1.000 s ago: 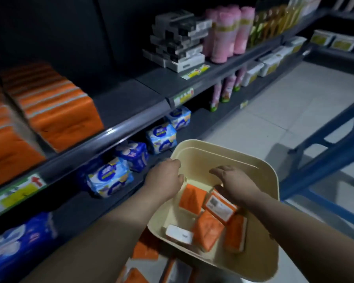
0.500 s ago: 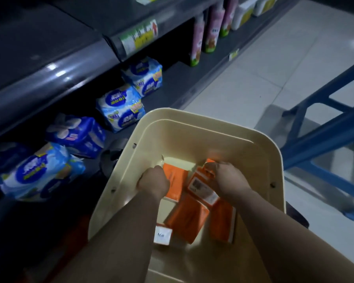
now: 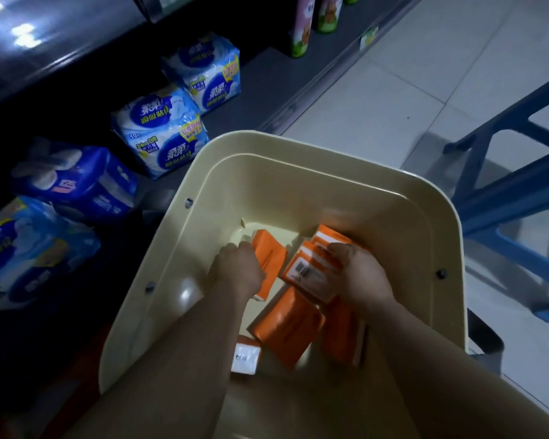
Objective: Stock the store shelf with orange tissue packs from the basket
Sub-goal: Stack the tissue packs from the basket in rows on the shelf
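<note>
Basket (image 3: 298, 185) is right under the camera, beige plastic with a rolled rim, and both bare arms go down into it from the bottom edge. All the orange packs in view are inside it. Closest in, on the basket floor, is a white-label pack (image 3: 246, 358) lying flat, partly hidden by the left arm. Just beside it is the middle pack (image 3: 286, 324), orange, lying at an angle. The right pack (image 3: 343, 337) next to that looks tipped up on its edge, pretty dark there though. A bit further in, the left hand (image 3: 238, 270) is knuckles up with fingers curled down over the edge of the left pack (image 3: 270, 258), gripping it. The right hand (image 3: 362, 277) has its fingers wrapped over the barcode pack (image 3: 308, 274), barcode facing up. Another orange one, the back pack (image 3: 330, 237), sits touching behind that, can't tell if the same hand has it too. Past the far rim there's the bottom shelf (image 3: 260, 80) with blue packs (image 3: 168, 131) in a row running off to the left. Tall pink tubes (image 3: 301, 23) stand further along it. Pale tiled floor (image 3: 393, 90) is off to the right, with a blue frame (image 3: 520, 185) standing on it
</note>
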Tool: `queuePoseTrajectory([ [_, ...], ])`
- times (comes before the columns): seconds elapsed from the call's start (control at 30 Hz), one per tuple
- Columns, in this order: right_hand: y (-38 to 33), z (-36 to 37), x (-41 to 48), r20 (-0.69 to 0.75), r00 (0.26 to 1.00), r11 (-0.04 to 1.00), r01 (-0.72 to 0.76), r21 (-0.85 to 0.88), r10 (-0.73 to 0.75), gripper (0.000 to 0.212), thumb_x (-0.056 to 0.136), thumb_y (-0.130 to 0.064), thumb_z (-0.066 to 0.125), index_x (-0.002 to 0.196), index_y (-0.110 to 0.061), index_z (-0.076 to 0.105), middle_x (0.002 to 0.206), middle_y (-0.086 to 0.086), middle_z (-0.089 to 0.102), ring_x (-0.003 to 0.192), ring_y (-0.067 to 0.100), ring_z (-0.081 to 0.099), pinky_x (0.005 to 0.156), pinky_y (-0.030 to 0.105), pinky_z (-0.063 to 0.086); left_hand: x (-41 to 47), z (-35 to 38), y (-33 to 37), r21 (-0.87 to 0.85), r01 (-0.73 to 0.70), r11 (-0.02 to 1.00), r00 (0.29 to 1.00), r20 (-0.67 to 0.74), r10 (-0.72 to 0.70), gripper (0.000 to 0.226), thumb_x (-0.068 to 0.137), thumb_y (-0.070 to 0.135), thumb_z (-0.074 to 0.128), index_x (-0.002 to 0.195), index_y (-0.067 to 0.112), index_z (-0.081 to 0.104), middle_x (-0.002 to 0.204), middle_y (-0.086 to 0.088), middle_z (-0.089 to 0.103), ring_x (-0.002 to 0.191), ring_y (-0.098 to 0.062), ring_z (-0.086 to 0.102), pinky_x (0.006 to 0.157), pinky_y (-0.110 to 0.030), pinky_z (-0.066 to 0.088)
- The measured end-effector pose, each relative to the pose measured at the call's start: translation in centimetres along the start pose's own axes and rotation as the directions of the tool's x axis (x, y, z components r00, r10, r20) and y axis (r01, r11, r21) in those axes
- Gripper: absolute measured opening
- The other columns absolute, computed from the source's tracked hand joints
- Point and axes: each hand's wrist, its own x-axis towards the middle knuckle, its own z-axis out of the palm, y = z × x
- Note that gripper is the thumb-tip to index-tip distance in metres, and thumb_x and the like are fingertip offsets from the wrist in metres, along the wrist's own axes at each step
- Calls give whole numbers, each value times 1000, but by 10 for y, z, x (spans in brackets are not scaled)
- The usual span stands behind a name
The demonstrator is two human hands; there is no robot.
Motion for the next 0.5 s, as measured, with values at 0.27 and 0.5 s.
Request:
queuePoseTrajectory([
  [0.27,-1,18,7,31,999,999,-18,-36,19,51,77,-49,65,120,-22,58,115,2,65,103,22,60,85,32,50,-52,-74,4,-114,-94,989,990,-113,81,53,84,39,64,120,10,38,118,-16,57,108,-38,57,91,-46,47],
  [0.5,-3,44,12,139,990,923,55,-380,-2,68,78,-48,65,137,-22,42,139,10,44,124,30,42,105,40,34,-95,-108,-11,-115,-138,984,978,-173,117,55,84,42,64,120,10,38,112,-15,58,102,-35,59,86,-44,48],
])
